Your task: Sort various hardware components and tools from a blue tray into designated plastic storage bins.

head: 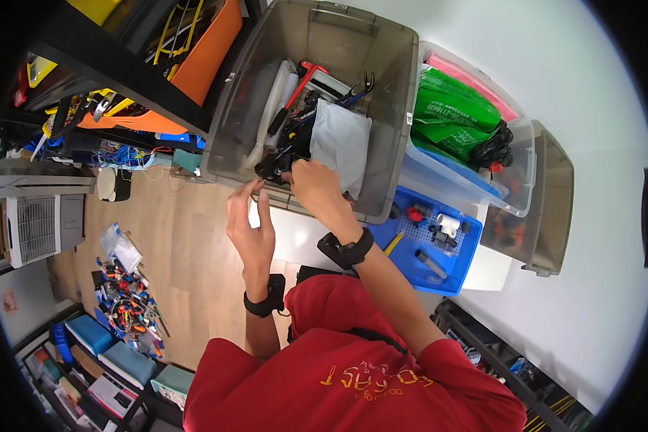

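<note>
A grey translucent plastic bin (394,65) stands before me. Inside it my right hand (317,186) reaches down with curled fingers against a black item (275,164); its fingertips are hidden, so a grip cannot be made out. My left hand (251,221) is at the bin's near rim, thumb and fingers apart, with nothing visible in it. A pale plastic mailer bag (341,143) lies beside my right hand. Farther in are a red-and-black handled tool (298,94), a blue tool with a black forked end (359,94) and a long whitish wrapped roll (272,110).
Right of the bin stand a clear tub (526,167) with green plastic bags (453,108) and a blue tray (410,275) with pipe fittings. A black shelf post (124,65) and orange bins (210,54) border the left. Several loose parts (129,308) are heaped on the floor.
</note>
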A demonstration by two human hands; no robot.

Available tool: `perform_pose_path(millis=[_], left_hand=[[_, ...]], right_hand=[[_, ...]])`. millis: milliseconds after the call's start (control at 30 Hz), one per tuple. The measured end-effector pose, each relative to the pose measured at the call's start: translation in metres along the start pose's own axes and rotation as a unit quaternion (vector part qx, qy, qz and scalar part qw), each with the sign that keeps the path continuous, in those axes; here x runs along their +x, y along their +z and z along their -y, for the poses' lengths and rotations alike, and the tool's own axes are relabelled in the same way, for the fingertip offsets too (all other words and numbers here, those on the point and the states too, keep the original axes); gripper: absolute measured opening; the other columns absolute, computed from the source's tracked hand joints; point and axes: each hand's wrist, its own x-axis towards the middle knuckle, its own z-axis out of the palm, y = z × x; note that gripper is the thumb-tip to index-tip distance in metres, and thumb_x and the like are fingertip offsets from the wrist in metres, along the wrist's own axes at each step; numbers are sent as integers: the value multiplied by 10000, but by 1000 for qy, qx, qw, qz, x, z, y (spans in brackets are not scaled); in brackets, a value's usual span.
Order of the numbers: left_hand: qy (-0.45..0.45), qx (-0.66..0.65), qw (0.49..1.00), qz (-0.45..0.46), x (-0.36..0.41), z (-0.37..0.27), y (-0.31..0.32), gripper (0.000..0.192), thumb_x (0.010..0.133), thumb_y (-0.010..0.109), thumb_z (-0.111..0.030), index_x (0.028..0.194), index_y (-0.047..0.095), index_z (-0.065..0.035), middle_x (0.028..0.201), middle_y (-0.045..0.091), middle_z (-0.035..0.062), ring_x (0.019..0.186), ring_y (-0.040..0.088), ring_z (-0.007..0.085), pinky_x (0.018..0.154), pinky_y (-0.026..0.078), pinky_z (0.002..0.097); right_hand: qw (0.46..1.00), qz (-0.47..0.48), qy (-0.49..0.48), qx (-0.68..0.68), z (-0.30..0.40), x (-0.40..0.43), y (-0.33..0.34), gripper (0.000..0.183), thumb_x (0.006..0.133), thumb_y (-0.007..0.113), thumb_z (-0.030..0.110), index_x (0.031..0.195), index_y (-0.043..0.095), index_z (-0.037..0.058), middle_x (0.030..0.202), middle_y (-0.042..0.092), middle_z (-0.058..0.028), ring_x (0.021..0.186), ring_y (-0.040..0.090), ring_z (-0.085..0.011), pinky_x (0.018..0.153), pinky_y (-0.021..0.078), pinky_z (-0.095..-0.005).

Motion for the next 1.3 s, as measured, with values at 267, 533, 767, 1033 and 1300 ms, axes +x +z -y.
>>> perform_pose_path(millis=[267, 533, 767, 1033, 1300], left_hand=[[8, 31, 999, -7, -7, -1, -12, 202, 999, 662, -25, 1198, 683, 5, 1113, 741, 142, 1038, 688, 300, 911, 537, 394], [21, 2, 999, 25, -23, -13, 2, 211, 993, 663, -1, 1202, 688, -3, 1072, 745, 141, 994, 705, 282, 895, 545, 372], [135, -106, 980, 97, -55, -62, 27, 141, 944, 677, 47, 1079, 716, 32, 932, 744, 139, 793, 698, 254, 730, 554, 336], [80, -80, 894, 433, -146, -84, 147, 165, 969, 698, -144, 1073, 723, -18, 922, 735, 141, 849, 723, 282, 730, 570, 368], [116, 95, 759, 633, -213, -67, 245, 268, 934, 735, -231, 1098, 731, -19, 1055, 747, 204, 991, 715, 399, 847, 576, 493]], right_hand=[[997, -57, 3, 41, -12, -36, -54, 250, 953, 592, 21, 1182, 690, -4, 1093, 722, -215, 999, 681, -437, 848, 551, -505], [960, -203, 114, 157, -69, -150, -117, 173, 1008, 647, 122, 1130, 715, 19, 1007, 720, -201, 844, 699, -383, 759, 556, -406], [930, -225, 272, 106, -155, -251, -140, 214, 994, 662, 134, 1146, 723, -4, 994, 763, -189, 860, 744, -328, 765, 564, -385], [920, -175, 345, 60, -219, -339, -133, 258, 962, 709, 199, 1156, 710, 29, 987, 768, -171, 895, 741, -348, 771, 568, -431], [895, -134, 426, 13, -294, -434, -123, 322, 948, 727, 233, 1188, 686, 22, 1006, 756, -195, 983, 716, -395, 835, 561, -489]])
